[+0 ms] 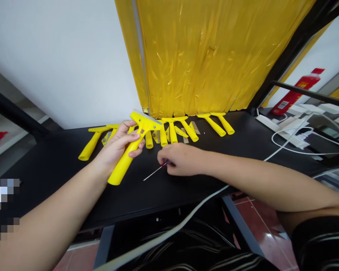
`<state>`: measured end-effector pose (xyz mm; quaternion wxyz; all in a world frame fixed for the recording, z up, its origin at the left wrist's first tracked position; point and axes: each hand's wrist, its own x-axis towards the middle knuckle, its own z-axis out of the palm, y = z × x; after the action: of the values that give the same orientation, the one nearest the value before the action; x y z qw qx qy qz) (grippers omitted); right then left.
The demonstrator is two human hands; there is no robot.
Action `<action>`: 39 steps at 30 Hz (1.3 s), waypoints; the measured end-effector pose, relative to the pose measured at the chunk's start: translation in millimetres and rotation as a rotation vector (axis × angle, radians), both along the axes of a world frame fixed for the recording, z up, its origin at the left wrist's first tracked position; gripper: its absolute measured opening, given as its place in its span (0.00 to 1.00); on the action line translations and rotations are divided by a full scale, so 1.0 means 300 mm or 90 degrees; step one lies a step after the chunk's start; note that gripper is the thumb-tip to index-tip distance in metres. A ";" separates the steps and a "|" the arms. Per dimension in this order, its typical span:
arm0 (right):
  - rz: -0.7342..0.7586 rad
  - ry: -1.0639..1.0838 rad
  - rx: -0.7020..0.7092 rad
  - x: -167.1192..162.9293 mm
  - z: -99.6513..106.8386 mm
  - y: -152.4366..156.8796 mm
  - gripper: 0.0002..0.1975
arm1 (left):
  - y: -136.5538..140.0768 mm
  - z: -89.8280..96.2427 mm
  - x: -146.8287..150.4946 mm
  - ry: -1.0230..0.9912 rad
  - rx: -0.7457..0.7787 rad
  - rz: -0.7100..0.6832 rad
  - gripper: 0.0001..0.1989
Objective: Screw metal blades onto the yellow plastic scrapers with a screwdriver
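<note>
A yellow scraper [127,160] with a round hollow handle and a wide head is in my left hand [121,141], fingers wrapped round its neck. Its head points up and away, with a pale blade edge along the top and two small screws on its face. My right hand [183,159] is closed on a screwdriver [155,172]; the thin metal shaft points left and down, apart from the scraper, and the grip is mostly hidden in my fingers. Behind both hands lie several more yellow scrapers [190,130] and loose yellow head pieces [180,132] on the black table [147,199].
Two scrapers [216,126] lie farther right. A white power strip [285,131] with looping cables sits at the table's right, near a red bottle [296,92]. One pale cable [169,235] crosses in front of me. Yellow sheeting [209,56] and a white panel [64,56] stand behind.
</note>
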<state>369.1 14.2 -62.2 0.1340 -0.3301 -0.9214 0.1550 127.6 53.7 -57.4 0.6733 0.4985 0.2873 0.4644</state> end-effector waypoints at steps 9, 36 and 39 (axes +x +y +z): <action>-0.200 0.592 -0.114 0.269 -0.051 0.179 0.12 | 0.015 -0.057 0.025 0.067 0.067 0.059 0.24; -0.218 0.585 -0.033 0.204 -0.097 0.151 0.14 | -0.009 -0.038 0.033 0.061 0.070 0.061 0.23; -0.220 0.570 -0.033 0.206 -0.097 0.151 0.14 | -0.007 -0.039 0.031 0.056 0.073 0.053 0.23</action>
<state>430.8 59.5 -91.2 0.5334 -0.3826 -0.7003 0.2803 137.1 51.7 -69.0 0.6107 0.5435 0.3099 0.4854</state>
